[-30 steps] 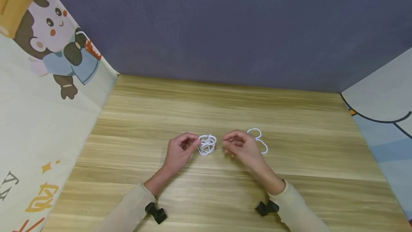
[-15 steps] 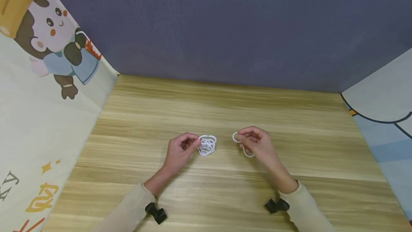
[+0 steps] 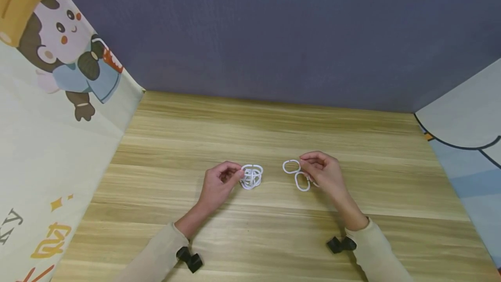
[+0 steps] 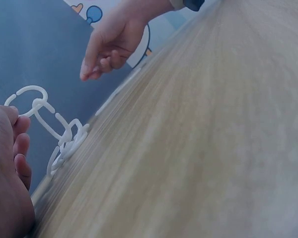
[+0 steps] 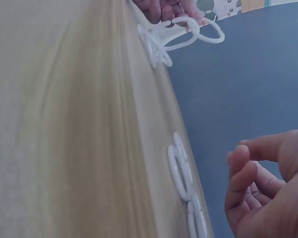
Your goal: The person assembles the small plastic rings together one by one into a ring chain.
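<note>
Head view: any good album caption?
Left hand pinching a white link chain, right hand empty near more white links on a wood-grain tabletop.

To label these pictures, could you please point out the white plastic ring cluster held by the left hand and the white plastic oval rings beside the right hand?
White plastic ring cluster [image 3: 252,178]: head view, middle of the tangle.
White plastic oval rings [image 3: 299,172]: head view, where two meet.
</note>
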Demonstrator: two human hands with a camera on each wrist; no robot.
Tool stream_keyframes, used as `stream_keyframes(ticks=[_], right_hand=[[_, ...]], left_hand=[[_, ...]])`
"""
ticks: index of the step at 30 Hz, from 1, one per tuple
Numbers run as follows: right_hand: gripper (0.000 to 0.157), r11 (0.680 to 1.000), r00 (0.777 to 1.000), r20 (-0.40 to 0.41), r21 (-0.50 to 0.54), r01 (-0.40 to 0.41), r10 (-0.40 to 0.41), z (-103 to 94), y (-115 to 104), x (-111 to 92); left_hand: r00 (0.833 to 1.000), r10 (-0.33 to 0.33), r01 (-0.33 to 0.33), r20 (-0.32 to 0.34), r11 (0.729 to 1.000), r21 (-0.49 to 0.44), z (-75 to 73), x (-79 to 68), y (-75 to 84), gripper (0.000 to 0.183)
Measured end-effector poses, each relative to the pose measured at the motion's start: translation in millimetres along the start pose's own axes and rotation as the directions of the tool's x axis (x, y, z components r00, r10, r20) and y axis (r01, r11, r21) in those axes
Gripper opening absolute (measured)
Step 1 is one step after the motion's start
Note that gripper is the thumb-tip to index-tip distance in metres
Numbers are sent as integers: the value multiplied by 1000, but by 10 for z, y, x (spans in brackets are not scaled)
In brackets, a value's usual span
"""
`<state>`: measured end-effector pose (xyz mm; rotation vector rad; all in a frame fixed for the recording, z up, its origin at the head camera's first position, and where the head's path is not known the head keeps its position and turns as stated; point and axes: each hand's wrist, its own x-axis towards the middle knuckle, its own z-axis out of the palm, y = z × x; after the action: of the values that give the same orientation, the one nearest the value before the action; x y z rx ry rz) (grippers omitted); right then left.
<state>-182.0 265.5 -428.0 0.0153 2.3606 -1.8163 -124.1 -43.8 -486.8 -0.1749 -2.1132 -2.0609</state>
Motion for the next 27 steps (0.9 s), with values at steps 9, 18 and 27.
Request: stream_keyframes(ticks=[9, 18, 27], right_hand=[[22, 990, 999, 2, -140, 32, -32, -9, 122, 37], [15, 945, 991, -62, -312, 97, -122, -18, 206, 152], [9, 820, 979, -60, -558, 127, -193, -44, 234, 298]], left_hand=[[1000, 3, -3, 4, 1000, 5, 4, 3, -8, 7], [1000, -4, 4, -3, 1000, -3, 21, 24, -26, 8], [1000, 3, -3, -8, 1000, -5, 48, 47, -42, 7]])
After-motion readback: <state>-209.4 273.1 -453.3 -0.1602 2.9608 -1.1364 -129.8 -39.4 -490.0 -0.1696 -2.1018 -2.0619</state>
